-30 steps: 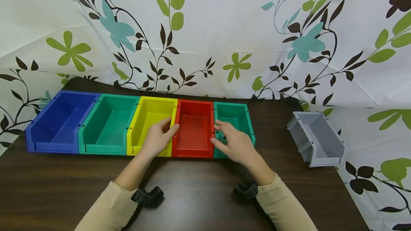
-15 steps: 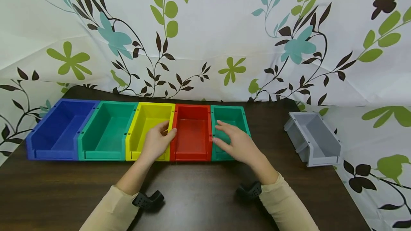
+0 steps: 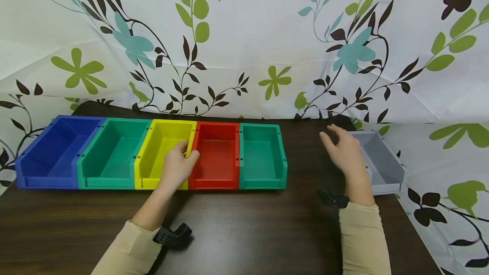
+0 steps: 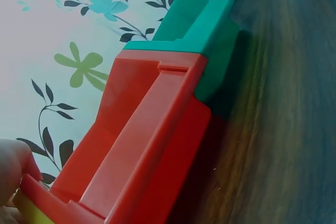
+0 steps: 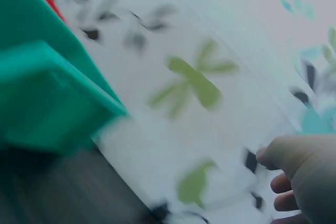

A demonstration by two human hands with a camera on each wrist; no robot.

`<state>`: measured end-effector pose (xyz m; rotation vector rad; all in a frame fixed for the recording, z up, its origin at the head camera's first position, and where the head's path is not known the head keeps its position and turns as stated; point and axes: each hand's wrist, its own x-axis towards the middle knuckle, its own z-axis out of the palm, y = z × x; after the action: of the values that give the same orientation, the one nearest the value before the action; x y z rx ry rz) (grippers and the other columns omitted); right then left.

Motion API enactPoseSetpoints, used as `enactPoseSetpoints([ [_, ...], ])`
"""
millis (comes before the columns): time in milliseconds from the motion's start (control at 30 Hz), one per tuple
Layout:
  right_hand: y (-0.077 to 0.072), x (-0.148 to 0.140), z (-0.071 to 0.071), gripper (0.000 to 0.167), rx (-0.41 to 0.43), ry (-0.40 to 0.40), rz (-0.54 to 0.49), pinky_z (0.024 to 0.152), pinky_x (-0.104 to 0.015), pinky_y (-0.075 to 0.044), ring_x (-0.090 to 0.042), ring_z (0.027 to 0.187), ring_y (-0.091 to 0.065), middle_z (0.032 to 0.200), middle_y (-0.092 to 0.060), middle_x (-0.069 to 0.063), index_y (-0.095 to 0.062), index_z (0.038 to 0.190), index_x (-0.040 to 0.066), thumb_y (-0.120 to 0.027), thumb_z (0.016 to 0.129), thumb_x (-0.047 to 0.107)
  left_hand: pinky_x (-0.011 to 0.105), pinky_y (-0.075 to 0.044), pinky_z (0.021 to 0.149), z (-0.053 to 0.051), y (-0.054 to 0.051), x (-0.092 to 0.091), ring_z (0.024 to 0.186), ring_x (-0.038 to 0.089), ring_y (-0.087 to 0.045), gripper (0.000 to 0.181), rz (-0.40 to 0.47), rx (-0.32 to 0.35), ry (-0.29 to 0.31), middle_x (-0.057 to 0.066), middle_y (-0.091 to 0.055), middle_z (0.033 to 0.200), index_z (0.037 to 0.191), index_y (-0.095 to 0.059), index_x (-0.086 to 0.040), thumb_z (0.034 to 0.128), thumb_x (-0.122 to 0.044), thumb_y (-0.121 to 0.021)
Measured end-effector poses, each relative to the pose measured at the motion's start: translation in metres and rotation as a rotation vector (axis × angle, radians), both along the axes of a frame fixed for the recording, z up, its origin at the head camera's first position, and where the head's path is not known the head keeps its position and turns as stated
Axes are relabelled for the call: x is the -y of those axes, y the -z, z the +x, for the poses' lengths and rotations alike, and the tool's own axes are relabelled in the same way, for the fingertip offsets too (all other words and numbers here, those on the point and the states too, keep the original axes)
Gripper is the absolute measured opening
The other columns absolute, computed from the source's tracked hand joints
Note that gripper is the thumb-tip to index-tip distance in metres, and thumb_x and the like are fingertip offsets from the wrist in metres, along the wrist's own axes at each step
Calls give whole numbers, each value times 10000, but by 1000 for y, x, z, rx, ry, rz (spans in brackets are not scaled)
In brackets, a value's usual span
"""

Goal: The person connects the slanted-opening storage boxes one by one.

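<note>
My left hand [image 3: 178, 165] pinches the touching side walls of the yellow bin [image 3: 147, 177] and the red bin [image 3: 217, 156], thumb on the red side. The left wrist view shows that thumb [image 4: 18, 158] at the near corner of the red bin [image 4: 142, 129]. My right hand [image 3: 347, 152] is in the air left of the grey bin [image 3: 382, 160], partly covering it, its fingers loosely bent around nothing. Right of the red bin stands a small green bin [image 3: 263, 156]; the right wrist view has it blurred at left.
A larger green bin [image 3: 114, 152] and a blue bin [image 3: 57, 152] continue the row leftward. All stand on a dark wooden table [image 3: 244, 232]. Behind it hangs a white cloth [image 3: 244, 24] printed with leaves and flowers.
My right hand has left the small green bin and moved right to the grey bin. The left hand stays at the yellow and red bins, and the row sits slightly further left in view.
</note>
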<state>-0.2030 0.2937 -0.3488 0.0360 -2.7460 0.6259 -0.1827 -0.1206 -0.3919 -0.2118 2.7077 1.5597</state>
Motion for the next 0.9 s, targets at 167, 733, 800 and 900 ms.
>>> enactPoseSetpoints([
  [167, -5, -45, 7, 592, 79, 193, -25, 924, -638, -390, -507, 1172, -471, 1346, -463, -328, -447, 1370, -30, -391, 985, 417, 507, -483, 943, 0, -2, 5, 1159, 365, -534, 591, -43, 13, -11, 219, -457, 1413, 1462, -301, 4, 938, -220, -458],
  [733, 14, -117, 19, 694, 364, 417, 29, 977, -648, -336, -603, 1198, -336, 1319, -336, -459, -259, 1362, -211, -328, 977, 363, 554, -462, 948, 1, -12, 16, 1140, 395, -493, 616, -125, 18, -48, 253, -403, 1434, 1489, -211, 6, 940, -180, -421],
  [800, 12, -109, 17, 680, 387, 401, 0, 980, -653, -336, -595, 1218, -333, 1345, -324, -442, -253, 1383, -185, -327, 983, 361, 557, -451, 962, 0, -12, 17, 1148, 397, -483, 617, -130, 25, -54, 254, -394, 1441, 1492, -204, 1, 941, -179, -416],
  [900, 11, -96, 13, 648, 412, 356, -39, 978, -666, -329, -587, 1238, -323, 1376, -313, -418, -265, 1402, -150, -342, 991, 346, 564, -424, 994, 0, -12, 19, 1154, 402, -471, 610, -144, 22, -60, 262, -385, 1446, 1490, -207, 8, 942, -178, -402],
])
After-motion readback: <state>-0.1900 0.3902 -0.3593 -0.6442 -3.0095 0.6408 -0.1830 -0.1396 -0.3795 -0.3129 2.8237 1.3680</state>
